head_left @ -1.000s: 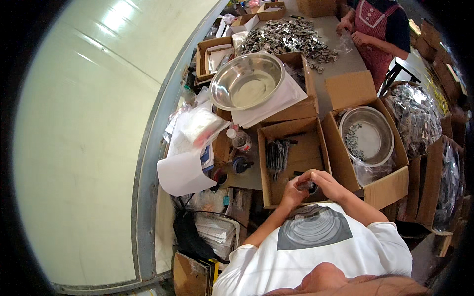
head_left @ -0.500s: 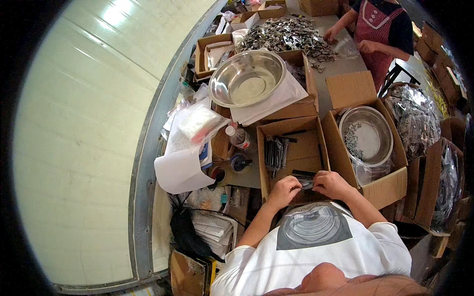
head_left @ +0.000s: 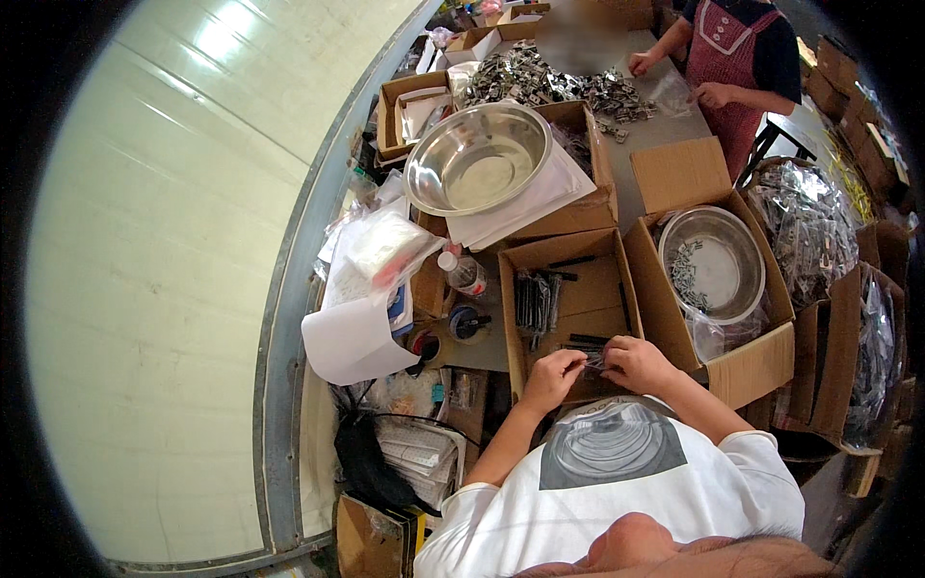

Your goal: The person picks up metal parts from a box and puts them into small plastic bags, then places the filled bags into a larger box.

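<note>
On the grey worktable: a heap of small metal pieces at the far end; open boxes nearer.
Near box: open cardboard, right before the person; dark, narrow pieces in clear sleeves lie at its left side, with other dark strips about. Its floor makes a sensible catch tray, so handling is best done low above it.
Right-hand box: open cardboard, flaps out, holding a steel basin and crumpled clear plastic.
Far basin: wide, shiny steel, set on white papers.
Steel basin: small silvery metal parts gathered toward its left.
Right hand: fingertips pinched on the film's right part; a steady hold here would give the other hand something to work against.
Left hand: thumb and finger closed on the film's left part; light pressure near the edge should avoid creasing it.
Clear film: between both hands, over the near box's front edge. Keep it gently taut and level; whether it encloses anything is too small to tell.
</note>
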`<control>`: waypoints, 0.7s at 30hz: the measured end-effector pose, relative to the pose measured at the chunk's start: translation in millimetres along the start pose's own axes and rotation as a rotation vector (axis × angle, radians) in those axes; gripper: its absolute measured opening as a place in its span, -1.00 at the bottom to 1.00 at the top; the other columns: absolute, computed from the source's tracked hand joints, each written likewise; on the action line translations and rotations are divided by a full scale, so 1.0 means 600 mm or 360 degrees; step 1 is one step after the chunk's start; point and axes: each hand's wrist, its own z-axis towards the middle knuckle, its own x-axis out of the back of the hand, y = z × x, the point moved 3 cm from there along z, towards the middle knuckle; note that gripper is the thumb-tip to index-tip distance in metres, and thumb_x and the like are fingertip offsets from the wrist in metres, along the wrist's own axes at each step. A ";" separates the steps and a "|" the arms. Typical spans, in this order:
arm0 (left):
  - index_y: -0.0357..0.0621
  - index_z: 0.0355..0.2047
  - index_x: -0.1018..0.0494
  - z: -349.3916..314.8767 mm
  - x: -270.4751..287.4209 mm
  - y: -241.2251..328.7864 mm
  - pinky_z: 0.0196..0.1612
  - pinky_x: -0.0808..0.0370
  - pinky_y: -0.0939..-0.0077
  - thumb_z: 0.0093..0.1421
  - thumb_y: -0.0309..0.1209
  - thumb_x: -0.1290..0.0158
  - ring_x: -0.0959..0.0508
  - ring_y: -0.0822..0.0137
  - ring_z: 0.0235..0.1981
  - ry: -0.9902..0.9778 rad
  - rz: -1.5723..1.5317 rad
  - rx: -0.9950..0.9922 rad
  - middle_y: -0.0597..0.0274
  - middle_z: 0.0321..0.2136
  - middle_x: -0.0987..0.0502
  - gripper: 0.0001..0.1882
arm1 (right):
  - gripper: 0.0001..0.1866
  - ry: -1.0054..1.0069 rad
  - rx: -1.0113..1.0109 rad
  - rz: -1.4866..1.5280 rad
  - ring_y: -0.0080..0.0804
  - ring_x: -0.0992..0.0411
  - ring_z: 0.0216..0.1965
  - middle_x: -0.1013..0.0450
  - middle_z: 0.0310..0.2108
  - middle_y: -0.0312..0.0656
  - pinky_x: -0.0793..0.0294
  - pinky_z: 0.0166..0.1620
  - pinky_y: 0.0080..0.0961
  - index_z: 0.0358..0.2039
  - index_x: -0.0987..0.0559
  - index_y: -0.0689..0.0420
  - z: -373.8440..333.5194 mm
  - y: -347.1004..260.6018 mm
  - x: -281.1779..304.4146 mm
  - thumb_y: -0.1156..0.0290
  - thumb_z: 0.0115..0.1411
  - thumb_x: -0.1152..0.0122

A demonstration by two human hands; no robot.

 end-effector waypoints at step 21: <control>-0.21 -0.50 -0.36 0.026 0.026 0.049 -0.40 -0.42 0.65 0.03 -0.59 -0.18 -0.48 0.56 -0.48 0.0247 -0.0508 0.0075 0.26 -0.54 -0.52 -0.83 | -0.88 0.0424 0.0060 0.0227 -0.11 -0.40 -0.39 -0.38 -0.47 -0.14 -0.39 -0.33 -0.30 -0.52 -0.45 0.14 -0.026 -0.023 0.113 0.49 -0.07 -0.24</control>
